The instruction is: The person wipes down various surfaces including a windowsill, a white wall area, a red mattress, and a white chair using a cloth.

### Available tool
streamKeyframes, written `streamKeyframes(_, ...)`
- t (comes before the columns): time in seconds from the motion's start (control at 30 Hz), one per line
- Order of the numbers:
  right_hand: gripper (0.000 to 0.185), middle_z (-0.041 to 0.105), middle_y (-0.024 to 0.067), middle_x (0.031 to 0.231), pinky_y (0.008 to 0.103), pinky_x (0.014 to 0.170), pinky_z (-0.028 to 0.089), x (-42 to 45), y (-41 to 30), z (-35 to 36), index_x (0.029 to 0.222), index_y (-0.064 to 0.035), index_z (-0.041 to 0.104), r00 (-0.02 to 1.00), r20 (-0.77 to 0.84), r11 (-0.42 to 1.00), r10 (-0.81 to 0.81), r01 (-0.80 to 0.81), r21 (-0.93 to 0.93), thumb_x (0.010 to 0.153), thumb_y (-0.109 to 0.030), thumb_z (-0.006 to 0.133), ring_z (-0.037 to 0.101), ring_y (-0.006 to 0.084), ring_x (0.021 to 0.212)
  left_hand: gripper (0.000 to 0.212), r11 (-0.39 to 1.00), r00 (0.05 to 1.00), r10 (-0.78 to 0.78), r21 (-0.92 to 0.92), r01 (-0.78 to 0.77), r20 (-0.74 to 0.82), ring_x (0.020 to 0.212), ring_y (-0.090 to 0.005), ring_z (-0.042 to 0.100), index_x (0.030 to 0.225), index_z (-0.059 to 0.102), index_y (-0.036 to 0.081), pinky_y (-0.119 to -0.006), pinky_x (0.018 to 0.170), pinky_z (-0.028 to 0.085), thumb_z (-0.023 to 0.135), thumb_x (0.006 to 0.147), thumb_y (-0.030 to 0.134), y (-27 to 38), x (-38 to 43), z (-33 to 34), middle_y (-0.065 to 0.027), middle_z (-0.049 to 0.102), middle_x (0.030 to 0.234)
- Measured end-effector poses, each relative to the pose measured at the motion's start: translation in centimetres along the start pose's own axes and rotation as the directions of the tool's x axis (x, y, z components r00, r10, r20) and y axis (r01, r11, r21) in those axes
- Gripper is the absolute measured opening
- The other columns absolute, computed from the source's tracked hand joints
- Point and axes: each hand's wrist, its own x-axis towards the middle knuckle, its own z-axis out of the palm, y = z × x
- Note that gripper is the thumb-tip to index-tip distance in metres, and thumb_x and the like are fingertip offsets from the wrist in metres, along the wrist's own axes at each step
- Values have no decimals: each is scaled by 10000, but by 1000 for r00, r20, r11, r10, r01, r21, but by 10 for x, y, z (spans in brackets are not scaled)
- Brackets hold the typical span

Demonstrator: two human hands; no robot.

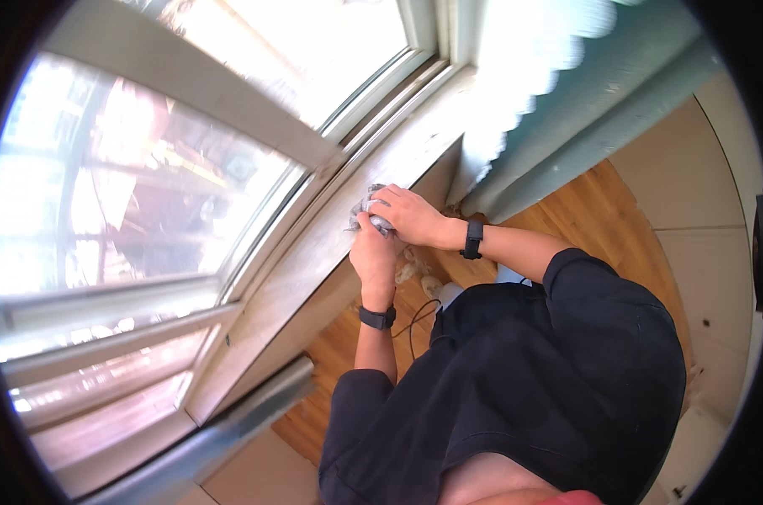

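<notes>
A crumpled grey cloth (pixel 364 208) is bunched between both hands above the inner edge of a pale window sill (pixel 306 252). My left hand (pixel 373 249) grips its near side, thumb pressed on it. My right hand (pixel 407 214) holds it from the other side with bent fingers, close against the left. Part of the cloth is hidden under the fingers. Each wrist wears a black band. Beside the sill rises the white window frame (pixel 280 120) with its glass panes (pixel 160 183); dark marks show on the sill.
A teal curtain (pixel 583 120) hangs at the upper right. Another length of curtain (pixel 255 391) hangs at the lower left. Below lies a wood-look floor (pixel 583 214) with a dark cable (pixel 413 328) on it. A pale tiled surface (pixel 690 164) borders the floor on the right.
</notes>
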Motion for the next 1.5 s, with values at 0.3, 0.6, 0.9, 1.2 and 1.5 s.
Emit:
streamKeyframes(0.3,231,530,165,979,402,792,432,-147,118,-138,945,-4,531,890,360,922,279,-353,159,716,23,522,518,320,946,353,915,874,363,-301,-269,323,734,-384,609,949,471,15,-432,645,486,640,739,243,144,-1,129,-240,615,778)
streamKeyframes(0.6,271,587,192,889,407,757,445,-317,220,-307,940,-17,604,558,523,668,644,-744,-28,675,-66,586,544,359,868,395,816,483,551,-319,-482,680,904,-391,567,1133,500,49,-420,733,456,590,800,239,376,-33,261,-217,602,967)
streamKeyframes(0.9,481,461,199,1216,414,880,437,-408,304,-383,1143,-85,508,506,-331,556,797,-828,72,686,-82,657,450,388,1106,345,649,337,750,-537,-538,569,878,-342,584,1114,486,48,-377,723,461,607,797,107,540,2,352,-187,606,946)
streamKeyframes(1.2,530,328,198,1341,408,975,360,-436,407,-529,1189,-62,488,384,-570,519,726,-850,89,686,28,629,333,393,1225,471,401,282,910,-811,-425,303,1022,-346,521,1165,467,58,-374,831,439,604,715,23,739,38,408,-187,542,1088)
streamKeyframes(1.5,493,320,197,1348,405,981,354,-466,471,-607,1134,-49,528,421,-759,469,496,-866,-174,666,79,616,328,381,1238,545,136,226,974,-837,-529,15,983,-342,519,1212,451,69,-371,800,454,622,695,63,849,35,440,-160,521,1067)
